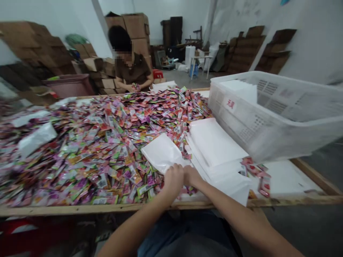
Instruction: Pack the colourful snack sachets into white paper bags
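Two bare forearms reach forward from the bottom of the view and converge. The left hand (173,180) and right hand (191,176) meet side by side, knuckles up, fingers curled downward and touching each other.

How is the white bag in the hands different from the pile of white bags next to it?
The white bag is single, tilted and puffed at its near end, gripped by both the left hand and right hand. The pile of white bags lies flat, stacked and untouched. Both are plain white.
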### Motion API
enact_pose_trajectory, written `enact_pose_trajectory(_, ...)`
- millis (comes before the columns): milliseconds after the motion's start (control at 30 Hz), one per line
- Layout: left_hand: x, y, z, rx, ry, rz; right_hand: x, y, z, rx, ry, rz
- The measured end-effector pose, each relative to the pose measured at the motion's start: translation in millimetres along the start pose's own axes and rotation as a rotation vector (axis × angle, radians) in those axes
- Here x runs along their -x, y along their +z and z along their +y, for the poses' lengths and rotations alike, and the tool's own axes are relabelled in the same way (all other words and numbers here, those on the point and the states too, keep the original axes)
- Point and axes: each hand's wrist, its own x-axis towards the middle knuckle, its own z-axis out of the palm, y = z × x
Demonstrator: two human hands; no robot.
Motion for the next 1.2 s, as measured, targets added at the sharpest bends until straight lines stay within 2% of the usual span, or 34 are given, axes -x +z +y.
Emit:
enact_pose_trajectory(100, 2, -0.7, 5, 0.023, 0.136, -0.051, 1, 2, -1, 0.049, -0.043, 0.003)
enact_pose_trajectory(200, 0, 2.4, -1, 0.027, 0.172, -0.051, -2, 5, 2, 0.093, -0.106, 0.001)
enact_pose_trajectory(333, 2, 13.9, -12, 0.040, 0.065, 0.004, 1, 14, 12, -0.001, -0.128, 0.011)
enact_pose_trajectory(467, 8, 30.3, -21, 0.084, -0.055, 0.034, 11, 20, 14, -0.177, -0.058, 0.150)
enact_pose_trajectory(600, 10, 39.1, -36, 0.105, 0.003, 0.042, 4, 18, 2, -0.110, -0.043, 0.136)
enact_pose_trajectory(667, 9, 39.5, -44, 0.087, 0.037, 0.084, -3, 15, -2, -0.120, -0.017, 0.123)
enact_pose_trajectory(733, 9, 39.9, -50, 0.077, -0.008, 0.137, -7, 10, -4, -0.164, 0.052, 0.122)
enact_pose_trajectory(833, 10, 44.1, -51, 0.149, -0.161, 0.130, -8, 6, -3, -0.316, 0.196, 0.114)
enact_pose_trajectory(900, 12, 49.8, -48, 0.263, -0.135, 0.136, -8, 8, 0, -0.505, 0.236, 0.114)
enact_pose_trajectory(967, 14, 57.3, -45, 0.415, -0.048, 0.232, -10, 12, 4, -0.785, 0.207, 0.084)
enact_pose_trajectory(1000, 15, 61.4, -44, 0.492, -0.056, 0.316, -11, 15, 6, -0.932, 0.192, 0.049)
enact_pose_trajectory(1067, 16, 68.5, -43, 0.622, -0.169, 0.474, -15, 21, 9, -1.162, 0.196, 0.014)
enact_pose_trajectory(1100, 15, 70.9, -44, 0.675, -0.233, 0.501, -17, 24, 10, -1.227, 0.213, 0.016)
enact_pose_trajectory(1133, 14, 72.0, -44, 0.720, -0.279, 0.478, -19, 25, 11, -1.266, 0.231, 0.027)
enact_pose_trajectory(1200, 13, 69.7, -44, 0.786, -0.296, 0.339, -20, 24, 9, -1.306, 0.250, 0.040)
